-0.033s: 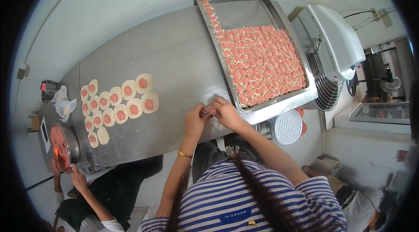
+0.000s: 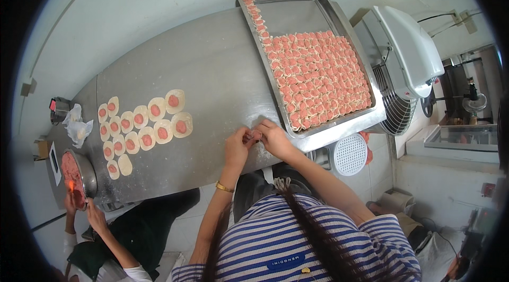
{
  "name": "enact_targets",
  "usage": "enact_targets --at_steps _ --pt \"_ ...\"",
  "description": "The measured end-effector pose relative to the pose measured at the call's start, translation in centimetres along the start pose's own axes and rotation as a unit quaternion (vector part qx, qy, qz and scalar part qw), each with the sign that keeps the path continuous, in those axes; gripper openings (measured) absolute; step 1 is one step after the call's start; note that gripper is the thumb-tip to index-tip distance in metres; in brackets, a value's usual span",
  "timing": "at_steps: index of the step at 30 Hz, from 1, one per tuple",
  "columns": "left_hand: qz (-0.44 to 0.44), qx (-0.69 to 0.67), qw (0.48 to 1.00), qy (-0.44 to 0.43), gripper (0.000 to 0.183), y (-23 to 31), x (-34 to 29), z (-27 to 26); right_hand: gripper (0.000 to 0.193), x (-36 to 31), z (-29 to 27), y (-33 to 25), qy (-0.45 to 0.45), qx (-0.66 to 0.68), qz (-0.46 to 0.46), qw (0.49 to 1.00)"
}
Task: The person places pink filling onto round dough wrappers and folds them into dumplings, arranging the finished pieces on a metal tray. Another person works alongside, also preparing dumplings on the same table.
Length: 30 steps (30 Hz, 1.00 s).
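Note:
Above the near edge of the steel table, my left hand [image 2: 238, 145] and my right hand [image 2: 277, 140] meet at a small dumpling [image 2: 255, 135] with pink meat filling. The fingers of both are closed round its thin wrapper, and partly hide it. To the right lies a large metal tray [image 2: 278, 102], about two thirds covered by tight rows of open-topped meat dumplings [image 2: 318, 77]. At the left, flat round wrappers [image 2: 180, 125] lie in rows, nearly all with a lump of pink filling. One bare wrapper [image 2: 125, 165] lies at their near end.
A co-worker's hands [image 2: 95, 217] are at a metal bowl [image 2: 88, 173] of pink meat filling at the far left. Crumpled white plastic [image 2: 78, 128] lies behind it. A white dough mixer [image 2: 405, 51] stands right of the tray, and a white perforated stool [image 2: 350, 154] below.
The co-worker's hands shift slightly at the bowl of filling. My own hands stay almost still round the dumpling.

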State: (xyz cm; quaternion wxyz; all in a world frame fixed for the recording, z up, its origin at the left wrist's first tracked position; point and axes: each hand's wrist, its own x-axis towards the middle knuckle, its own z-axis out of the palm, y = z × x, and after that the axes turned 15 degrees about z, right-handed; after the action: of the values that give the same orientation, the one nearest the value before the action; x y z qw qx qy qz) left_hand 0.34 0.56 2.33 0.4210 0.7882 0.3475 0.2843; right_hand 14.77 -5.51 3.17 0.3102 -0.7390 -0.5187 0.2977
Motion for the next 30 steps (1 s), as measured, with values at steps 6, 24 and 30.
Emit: enact_targets --at_steps 6,24,30 --pt "-0.023 -0.026 0.999 0.027 0.019 -1.8 -0.3 0.2 0.031 0.6 -1.1 -1.3 0.030 -0.058 -0.039 0.997" --pt "-0.135 -0.003 0.987 0.091 0.013 -1.7 -4.5 -2.4 0.026 21.2 -31.6 13.2 0.215 -0.008 0.104 0.971" --pt "-0.142 0.082 0.985 0.053 0.012 2.9 -3.9 -0.2 0.024 28.2 -33.6 20.2 0.144 -0.171 0.141 0.964"
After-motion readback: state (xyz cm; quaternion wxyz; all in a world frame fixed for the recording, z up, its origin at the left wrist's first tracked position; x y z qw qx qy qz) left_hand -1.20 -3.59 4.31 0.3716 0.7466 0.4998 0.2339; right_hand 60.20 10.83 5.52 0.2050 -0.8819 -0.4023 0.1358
